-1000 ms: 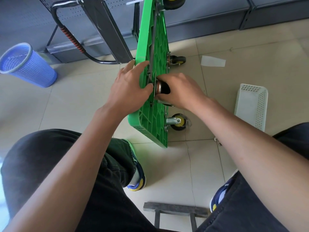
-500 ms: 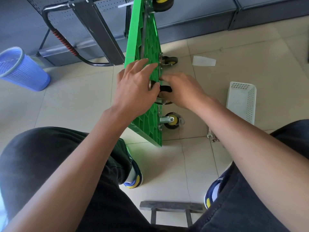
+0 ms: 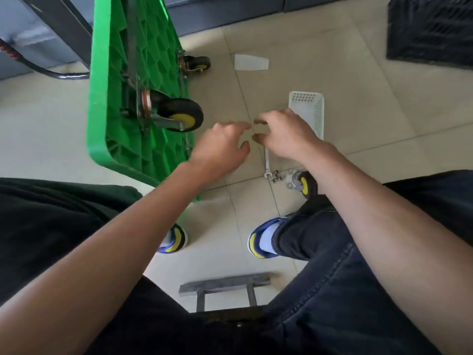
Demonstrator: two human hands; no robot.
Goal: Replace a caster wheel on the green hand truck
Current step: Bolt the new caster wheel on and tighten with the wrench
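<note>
The green hand truck (image 3: 115, 98) stands on its side at the left, its ribbed underside facing right. A black caster wheel with a yellow hub (image 3: 179, 114) sits on that underside, and no hand touches it. A second mounted caster (image 3: 197, 64) shows further back. Another loose caster (image 3: 303, 185) lies on the floor by my right forearm. My left hand (image 3: 220, 147) and my right hand (image 3: 284, 134) hover close together over the floor tiles, right of the truck. Their fingers are loosely curled, and I see nothing held in either.
A wrench (image 3: 267, 162) and several nuts (image 3: 276, 176) lie on the tiles below my right hand. A white basket (image 3: 309, 111) lies beyond it, a black crate (image 3: 430, 29) stands far right, and a paper scrap (image 3: 250, 62) is on the floor. A stool's bar (image 3: 225, 283) runs between my knees.
Both hands have let go of the caster and the truck and moved right and down over the floor. The caster stays on the truck. The view has swung right.
</note>
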